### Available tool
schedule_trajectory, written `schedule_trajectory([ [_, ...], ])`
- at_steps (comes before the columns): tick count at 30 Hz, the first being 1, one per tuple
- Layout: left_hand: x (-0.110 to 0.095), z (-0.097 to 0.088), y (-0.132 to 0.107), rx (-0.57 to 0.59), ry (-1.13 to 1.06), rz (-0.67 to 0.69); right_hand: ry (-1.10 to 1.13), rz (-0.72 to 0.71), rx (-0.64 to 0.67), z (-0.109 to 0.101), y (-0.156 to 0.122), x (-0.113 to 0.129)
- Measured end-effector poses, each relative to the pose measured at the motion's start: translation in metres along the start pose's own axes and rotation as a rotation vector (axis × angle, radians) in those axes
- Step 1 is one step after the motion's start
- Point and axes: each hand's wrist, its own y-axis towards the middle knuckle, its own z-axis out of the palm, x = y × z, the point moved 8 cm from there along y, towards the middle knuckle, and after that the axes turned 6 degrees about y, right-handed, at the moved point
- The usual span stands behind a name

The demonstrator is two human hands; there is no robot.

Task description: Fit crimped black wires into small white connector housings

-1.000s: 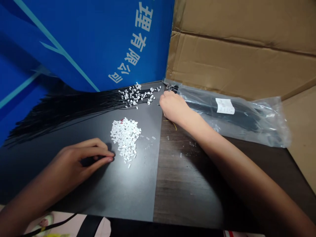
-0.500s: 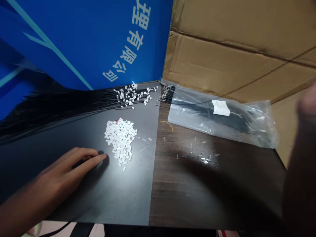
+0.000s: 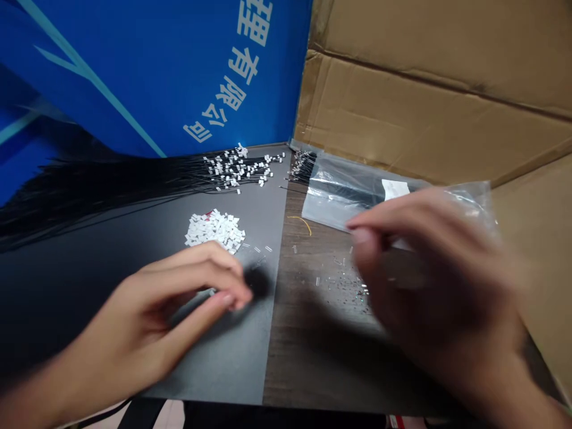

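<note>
My left hand (image 3: pixel 170 310) lies on a black mat (image 3: pixel 67 268), thumb and forefinger pinched together just below a small pile of white plastic connectors (image 3: pixel 214 229); what the pinch holds is too small to make out. My right hand (image 3: pixel 429 268) hovers blurred over the dark wooden table (image 3: pixel 313 333), with its fingertips drawn together in front of a clear plastic bag of black wires (image 3: pixel 330 190). A fan of thin black wires (image 3: pixel 111 185) with white connectors on their ends (image 3: pixel 241 167) lies across the back of the mat.
A blue printed board (image 3: pixel 156 71) stands behind the mat and brown cardboard (image 3: pixel 424 101) walls in the back and right. A short yellow wire scrap (image 3: pixel 304 220) and tiny loose bits lie on the wood near the bag.
My right hand left the bag's mouth, swung out to the right edge, and is now in the middle foreground. My left hand moved right along the mat and pinched its fingers.
</note>
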Motion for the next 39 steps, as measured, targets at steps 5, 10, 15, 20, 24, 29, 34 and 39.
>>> schedule_trajectory([
  [5, -0.009, 0.054, 0.043, -0.014, -0.604, -0.226, 0.314, 0.061, 0.169, 0.066, -0.032, -0.001],
  [10, -0.003, 0.070, 0.036, -0.038, -0.642, -0.214, 0.517, 0.166, 0.196, 0.081, -0.043, -0.008],
  [15, 0.000, 0.071, 0.023, -0.035, -0.700, -0.229, 0.416, 0.045, 0.177, 0.075, -0.044, 0.002],
  [20, 0.000, 0.070, 0.019, -0.032, -0.680, -0.220, 0.237, -0.119, 0.182, 0.073, -0.053, 0.016],
  [24, -0.002, 0.069, 0.022, 0.007, -0.666, -0.174, 0.133, -0.191, 0.169, 0.072, -0.055, 0.022],
  [29, -0.002, 0.064, 0.020, -0.020, -0.606, -0.109, 0.006, -0.323, 0.136, 0.073, -0.059, 0.029],
  [34, -0.011, 0.054, 0.020, -0.084, -0.441, 0.103, 0.074, -0.297, 0.178, 0.072, -0.057, 0.030],
  [39, -0.028, 0.042, 0.014, -0.137, -0.210, 0.340, 0.689, 0.410, 0.421, 0.082, -0.043, -0.005],
])
